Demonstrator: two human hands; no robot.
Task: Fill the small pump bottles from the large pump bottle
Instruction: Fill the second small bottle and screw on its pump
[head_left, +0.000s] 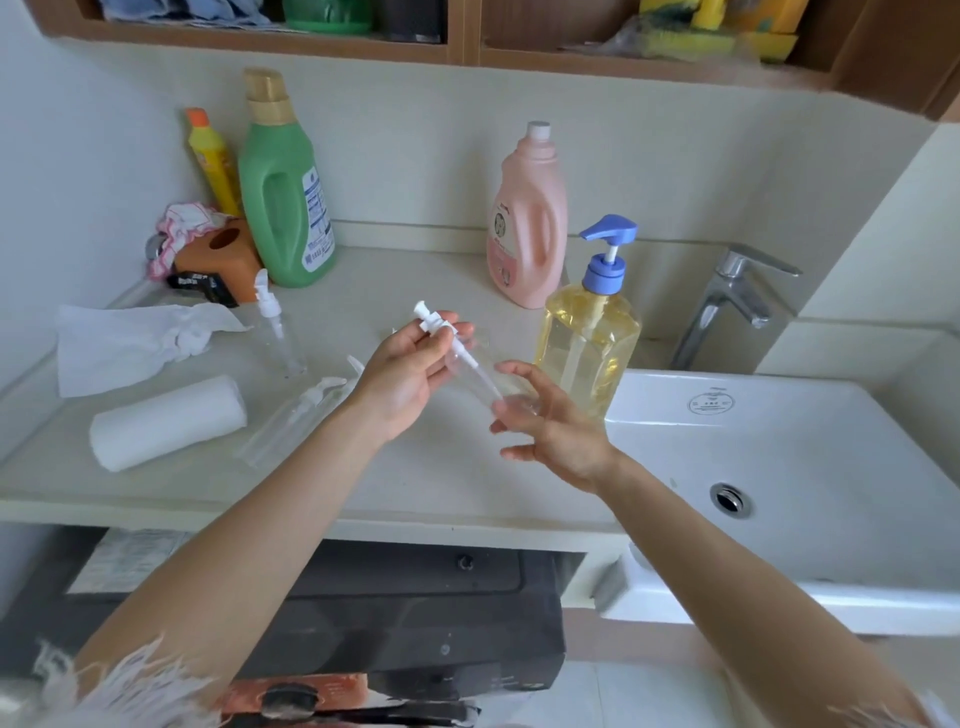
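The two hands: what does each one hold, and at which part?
The left hand pinches the white pump top at its collar; the right hand holds the small clear bottle near its base.

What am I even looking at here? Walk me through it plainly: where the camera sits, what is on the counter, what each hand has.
One picture, from a camera on the person's head, looking down at bare hands. The left hand pinches a white pump top, its tube still inside a clear small bottle that the right hand holds. On the counter: the large pump bottle of yellow liquid, two more small bottles, a paper roll. A sink is at right.
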